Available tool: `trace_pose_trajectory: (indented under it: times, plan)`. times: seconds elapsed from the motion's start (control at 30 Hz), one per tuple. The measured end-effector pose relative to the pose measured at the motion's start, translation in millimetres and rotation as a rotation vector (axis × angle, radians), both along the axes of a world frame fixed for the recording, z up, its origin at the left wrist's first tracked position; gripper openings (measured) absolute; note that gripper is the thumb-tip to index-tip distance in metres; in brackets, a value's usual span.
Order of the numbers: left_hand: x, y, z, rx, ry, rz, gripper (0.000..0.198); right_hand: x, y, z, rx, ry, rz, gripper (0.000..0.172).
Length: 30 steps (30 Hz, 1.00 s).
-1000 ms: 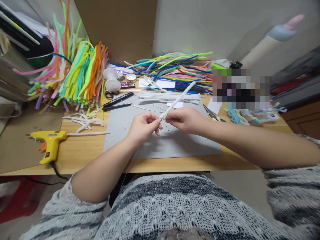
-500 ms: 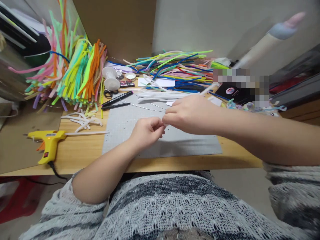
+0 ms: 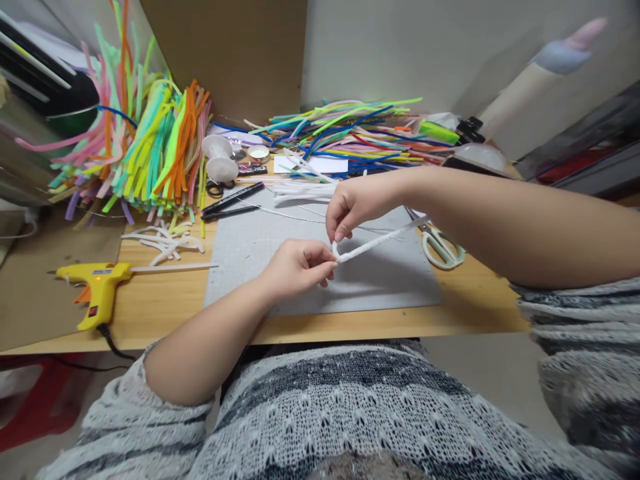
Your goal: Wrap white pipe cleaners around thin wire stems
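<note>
A white pipe cleaner (image 3: 377, 241) lies slanted above the grey cutting mat (image 3: 300, 233), its left end curled. My left hand (image 3: 299, 268) is closed, pinching that curled end. My right hand (image 3: 356, 202) hovers just above it, fingers pinched together on the same end. The pipe cleaner's far end points right toward the scissors (image 3: 440, 244).
A yellow glue gun (image 3: 97, 285) lies at the left on the wooden desk (image 3: 165, 310). Bundles of coloured pipe cleaners (image 3: 150, 147) stand at the back left, more (image 3: 350, 133) lie at the back. White pipe cleaners (image 3: 305, 191), black pens (image 3: 235, 199) and white scraps (image 3: 163, 241) sit nearby.
The white pipe cleaner swung from pointing up and back to pointing right. My right hand rose and moved over the left, and the scissors came into view.
</note>
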<state>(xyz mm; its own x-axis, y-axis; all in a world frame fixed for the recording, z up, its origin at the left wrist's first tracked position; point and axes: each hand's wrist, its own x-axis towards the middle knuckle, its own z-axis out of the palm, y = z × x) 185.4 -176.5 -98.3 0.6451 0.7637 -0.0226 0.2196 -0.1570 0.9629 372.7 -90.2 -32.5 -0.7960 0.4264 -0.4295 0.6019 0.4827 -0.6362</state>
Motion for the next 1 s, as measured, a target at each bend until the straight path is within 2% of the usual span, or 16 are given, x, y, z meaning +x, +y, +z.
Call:
trace_pose_trajectory:
  times: [0.2, 0.37, 0.5, 0.6, 0.7, 0.8, 0.87, 1.0]
  plan:
    - [0, 2, -0.6, -0.057, -0.015, 0.009, 0.012, 7, 3, -5.3, -0.026, 0.031, -0.048, 0.022]
    - [-2, 3, -1.9, -0.180, -0.164, 0.012, 0.019, 8, -2, -11.6, -0.070, 0.097, -0.082, 0.024]
    - [-5, 6, -2.0, -0.220, -0.273, 0.109, 0.025, 7, -11, -22.1, -0.103, 0.096, -0.130, 0.028]
    - [-5, 9, -1.0, -0.192, -0.281, 0.198, 0.025, 6, -22, -24.9, -0.127, 0.065, -0.208, 0.029]
    - [-4, 12, 0.3, -0.142, -0.267, 0.323, 0.024, 3, -37, -24.9, 0.018, 0.074, -0.247, 0.025]
    - [-3, 13, 1.1, -0.094, -0.268, 0.427, 0.022, -3, -58, -26.5, 0.355, 0.161, -0.267, 0.020]
    - [-3, 14, 1.3, -0.076, -0.282, 0.452, 0.021, -8, -74, -29.3, 0.495, 0.179, -0.293, 0.022]
    - [-4, 18, 0.6, -0.097, -0.333, 0.454, 0.020, -17, -96, -38.9, 0.482, 0.285, -0.367, 0.021]
